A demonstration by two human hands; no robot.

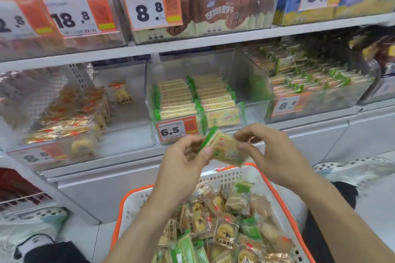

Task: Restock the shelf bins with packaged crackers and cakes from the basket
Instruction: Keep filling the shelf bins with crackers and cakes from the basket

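Basket (pixel 275 193) full of snack packs (white, orange rim) | left hand (pixel 181 168) and right hand (pixel 271 156) both pinching one green-edged cracker pack (pixel 224 148) | above basket, before 6.5 bin (pixel 252 113)

The basket (pixel 224 179) is white with an orange rim; the held cracker packet (pixel 224 148) is pale yellow edged green (its print too blurred to read). Price tags (pixel 176 129) look orange and white.
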